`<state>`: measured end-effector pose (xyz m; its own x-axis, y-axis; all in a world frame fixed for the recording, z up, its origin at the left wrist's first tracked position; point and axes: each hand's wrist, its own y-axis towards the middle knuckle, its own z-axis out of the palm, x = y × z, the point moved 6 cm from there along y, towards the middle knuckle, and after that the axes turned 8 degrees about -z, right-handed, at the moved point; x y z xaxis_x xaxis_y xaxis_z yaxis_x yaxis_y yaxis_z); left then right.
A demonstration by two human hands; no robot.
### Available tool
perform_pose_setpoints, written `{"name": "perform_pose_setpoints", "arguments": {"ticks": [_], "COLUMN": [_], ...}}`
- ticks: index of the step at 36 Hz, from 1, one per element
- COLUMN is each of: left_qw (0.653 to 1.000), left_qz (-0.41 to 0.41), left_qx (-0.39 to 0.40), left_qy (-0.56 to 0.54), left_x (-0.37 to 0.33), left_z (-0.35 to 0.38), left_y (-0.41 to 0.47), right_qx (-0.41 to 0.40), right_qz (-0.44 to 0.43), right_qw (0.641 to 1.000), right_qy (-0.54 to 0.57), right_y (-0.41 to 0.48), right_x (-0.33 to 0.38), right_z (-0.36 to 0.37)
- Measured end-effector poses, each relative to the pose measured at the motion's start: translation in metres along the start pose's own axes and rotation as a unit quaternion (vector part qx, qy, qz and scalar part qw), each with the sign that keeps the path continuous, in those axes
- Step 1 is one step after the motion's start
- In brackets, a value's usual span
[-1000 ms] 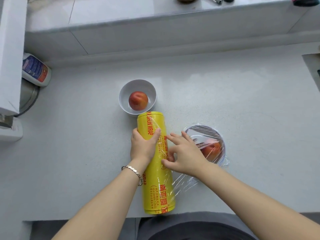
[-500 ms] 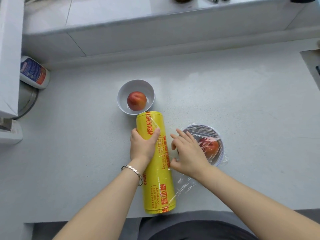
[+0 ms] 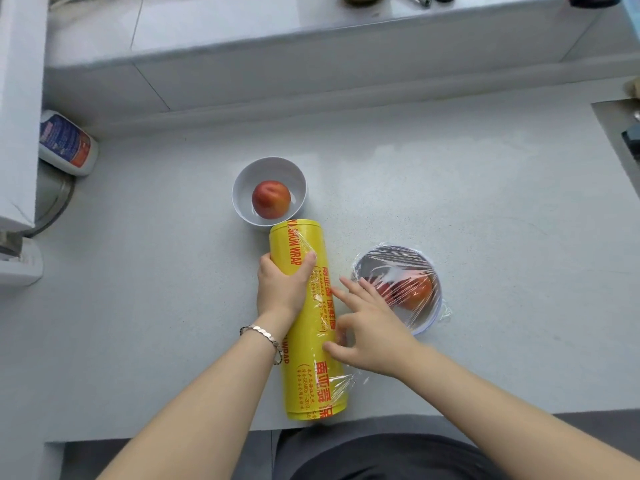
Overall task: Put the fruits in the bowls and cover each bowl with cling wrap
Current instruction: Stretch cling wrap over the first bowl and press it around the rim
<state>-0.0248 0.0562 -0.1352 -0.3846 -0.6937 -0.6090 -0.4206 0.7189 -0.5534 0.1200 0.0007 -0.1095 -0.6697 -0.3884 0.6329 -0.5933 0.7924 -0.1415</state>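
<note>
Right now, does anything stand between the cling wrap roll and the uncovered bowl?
Nothing visible does. The cling wrap roll, gripped by the left hand, has its far end right at the uncovered bowl's near rim.

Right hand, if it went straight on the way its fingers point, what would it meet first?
The yellow cling wrap roll, near where the left hand grips it. The right hand has its fingers pointing up-left at it. Their height above the roll is unclear.
</note>
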Motion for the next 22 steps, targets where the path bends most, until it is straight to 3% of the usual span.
{"name": "perform_pose_setpoints", "arguments": {"ticks": [5,11,18,22], "left_qw": [1.0,1.0,0.999,0.998], "left_qz": [0.002,-0.003,-0.008,0.019], "left_qx": [-0.005,0.013,0.024,0.041], "left_qy": [0.005,-0.014,-0.036,0.038], "left_x": [-0.002,0.0,0.002,0.003], "left_z": [0.001,-0.001,-0.003,-0.002], "left_y": [-0.001,0.0,-0.004,-0.019], "right_qx": [-0.022,-0.125,-0.1,-0.101], "right_qz": [0.03,-0.045,-0.035,-0.02], "right_qw": [0.999,0.989,0.994,0.994], "right_qy": [-0.025,-0.062,-0.036,-0.029], "right_y": [0.004,0.007,-0.005,-0.019], "right_x": [0.005,-0.002,-0.007,-0.008], "right_z": [0.003,-0.009,-0.006,-0.008]}}
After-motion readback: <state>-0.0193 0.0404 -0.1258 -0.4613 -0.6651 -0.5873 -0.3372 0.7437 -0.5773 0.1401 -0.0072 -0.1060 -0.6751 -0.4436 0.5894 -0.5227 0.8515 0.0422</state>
